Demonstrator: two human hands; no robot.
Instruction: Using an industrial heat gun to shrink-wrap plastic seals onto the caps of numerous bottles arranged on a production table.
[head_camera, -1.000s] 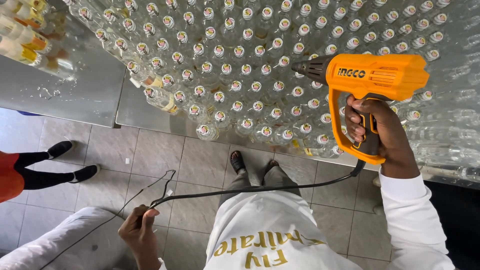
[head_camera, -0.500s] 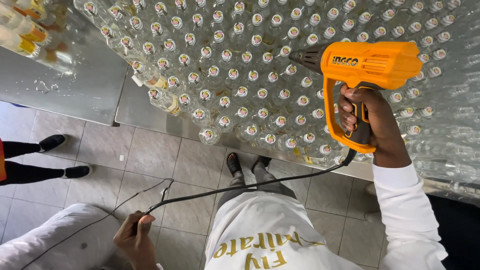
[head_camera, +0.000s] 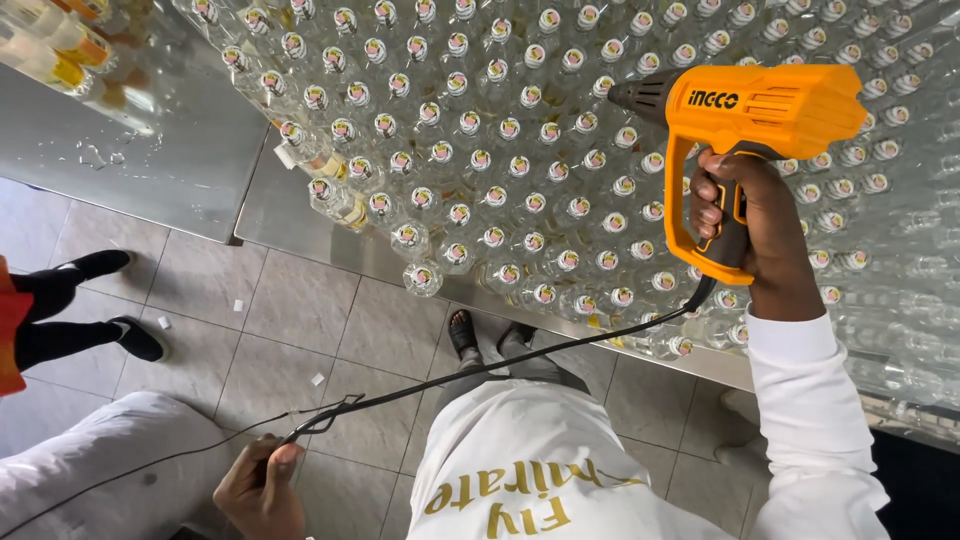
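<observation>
My right hand (head_camera: 760, 225) grips the handle of an orange heat gun (head_camera: 760, 115), its dark nozzle pointing left over a dense field of clear capped bottles (head_camera: 480, 160) standing on a steel table (head_camera: 200, 150). The gun's black cord (head_camera: 480, 372) runs down and left across my white shirt to my left hand (head_camera: 262, 485), which is closed around the cord near the bottom edge, low over the tiled floor.
Several yellow-filled bottles (head_camera: 50, 50) stand at the top left of the table. Another person's legs in black shoes (head_camera: 90, 300) are at the left edge. My sandalled feet (head_camera: 490, 335) stand on grey tiles (head_camera: 300, 330) by the table's edge.
The heat gun and my right hand have shifted slightly up and right over the bottles. My left hand with the cord has dropped lower in view.
</observation>
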